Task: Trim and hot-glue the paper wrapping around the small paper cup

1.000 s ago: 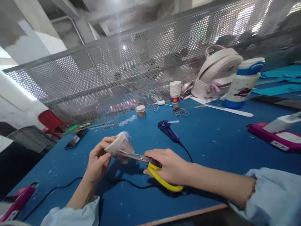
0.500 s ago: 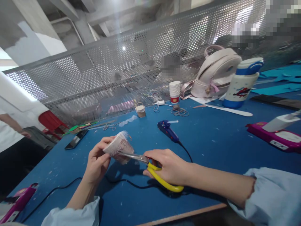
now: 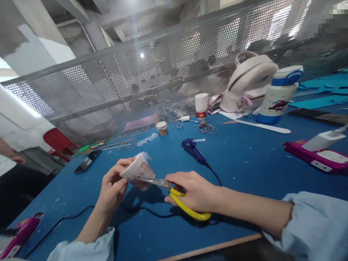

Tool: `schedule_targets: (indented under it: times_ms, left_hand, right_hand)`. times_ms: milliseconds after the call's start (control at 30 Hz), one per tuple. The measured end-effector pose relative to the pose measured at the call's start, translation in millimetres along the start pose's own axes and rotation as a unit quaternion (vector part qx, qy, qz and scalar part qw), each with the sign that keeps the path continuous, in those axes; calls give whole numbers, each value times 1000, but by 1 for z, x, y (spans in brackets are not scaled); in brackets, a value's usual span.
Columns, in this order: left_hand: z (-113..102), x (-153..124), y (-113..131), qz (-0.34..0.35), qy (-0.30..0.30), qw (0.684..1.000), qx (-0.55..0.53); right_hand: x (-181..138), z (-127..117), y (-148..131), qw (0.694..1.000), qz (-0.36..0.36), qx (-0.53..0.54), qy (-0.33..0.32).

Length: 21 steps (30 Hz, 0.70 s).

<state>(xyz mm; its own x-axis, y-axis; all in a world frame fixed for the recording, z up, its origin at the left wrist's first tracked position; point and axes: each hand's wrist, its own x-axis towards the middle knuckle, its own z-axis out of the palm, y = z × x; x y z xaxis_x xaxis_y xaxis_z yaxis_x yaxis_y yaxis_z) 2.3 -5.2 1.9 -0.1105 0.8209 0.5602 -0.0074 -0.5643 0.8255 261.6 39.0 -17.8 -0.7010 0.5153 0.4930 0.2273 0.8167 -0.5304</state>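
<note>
The left hand (image 3: 112, 186) pinches a small pale piece (image 3: 138, 167) just above the blue table (image 3: 244, 159), and the right hand (image 3: 194, 190) grips the yellow scissors (image 3: 190, 212), blades against its lower edge, so this snip needs a steady hold and a slow squeeze.

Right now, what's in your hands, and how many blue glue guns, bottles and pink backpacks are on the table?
Yellow scissors: 1, in the right hand
Paper piece: 1, in the left hand
Blue glue gun: 1
Bottle: 1
Pink backpack: 1
Total: 5
</note>
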Motion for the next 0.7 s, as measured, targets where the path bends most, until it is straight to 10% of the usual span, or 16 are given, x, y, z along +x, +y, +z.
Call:
schedule_targets:
  times_ms: [700]
  left_hand:
    - [1, 0, 1, -16, 10, 1000, 15]
  right_hand:
    - [5, -8, 0, 999, -28, 34, -10]
